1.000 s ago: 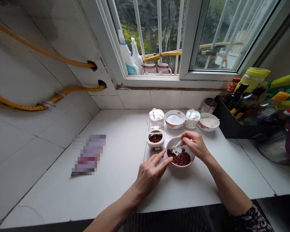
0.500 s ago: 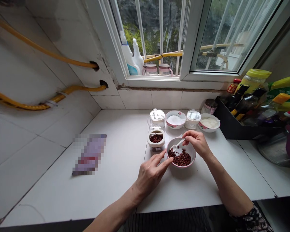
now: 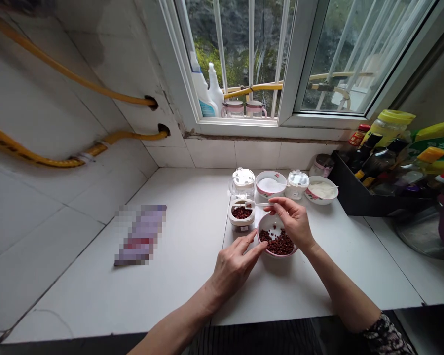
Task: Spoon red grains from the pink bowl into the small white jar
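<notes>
My right hand (image 3: 294,222) pinches the handle of a small white spoon (image 3: 262,204). The spoon's bowl end is over the open mouth of a seasoning jar (image 3: 241,224), which holds dark red-brown grains that look like peppercorns. Just in front and to the right stands a pink-rimmed bowl (image 3: 259,231) with more of these grains (image 3: 279,242) inside, partly covered by my right hand. My left hand (image 3: 234,259) holds the bowl's left rim, one fingertip over the edge and others against the outside. Whether the spoon carries grains is too small to tell.
Behind stand a lidded jar (image 3: 243,181), a floral bowl of white granules (image 3: 271,183), another clear jar (image 3: 298,183) and a bowl of pale contents (image 3: 321,191). A black box of bottles (image 3: 350,192) is at right. A blurred purple packet (image 3: 142,236) lies at left.
My right hand has lifted the spoon out of the pink-rimmed bowl and moved it left, over the jar of grains. My left hand stays at the bowl's rim. The view has shifted slightly.
</notes>
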{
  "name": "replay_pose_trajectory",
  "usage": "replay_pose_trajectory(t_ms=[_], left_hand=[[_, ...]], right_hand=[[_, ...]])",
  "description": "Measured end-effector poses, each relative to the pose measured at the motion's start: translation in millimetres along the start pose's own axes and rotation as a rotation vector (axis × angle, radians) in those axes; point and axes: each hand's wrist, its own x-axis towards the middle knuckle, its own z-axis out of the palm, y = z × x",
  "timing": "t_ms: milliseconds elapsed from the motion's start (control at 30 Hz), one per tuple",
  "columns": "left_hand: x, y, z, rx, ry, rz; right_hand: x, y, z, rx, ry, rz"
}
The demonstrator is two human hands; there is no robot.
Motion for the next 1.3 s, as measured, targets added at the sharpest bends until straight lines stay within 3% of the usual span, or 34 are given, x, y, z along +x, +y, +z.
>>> replay_pose_trajectory(t_ms=[133, 233, 433, 533, 667, 900, 1133, 1300], left_hand=[[0, 0, 0.8, 0.025, 0.007, 0.008], [1, 0, 0.6, 0.028, 0.015, 0.010], [1, 1, -1.2, -0.008, -0.004, 0.001], [1, 1, -1.4, -0.013, 0.005, 0.007], [1, 1, -2.1, -0.011, -0.001, 0.001], [1, 0, -2.4, -0.018, -0.012, -0.003], [1, 0, -1.7, -0.026, 0.004, 0.001], [2, 0, -2.1, -0.026, 0.012, 0.002]], right_hand=[[-3, -4, 5, -0.387, -0.108, -0.410], [-2, -7, -2, -0.489, -0.133, -0.563], [1, -4, -33, -0.527, 0.068, -0.393], [4, 5, -43, -0.640, 0.032, -0.295], [3, 14, -40, -0.727, -0.059, -0.267], [0, 20, -27, -0.565, -0.178, -0.126], [5, 16, -40, -0.548, -0.066, -0.169], [2, 17, -33, -0.602, -0.153, -0.197]])
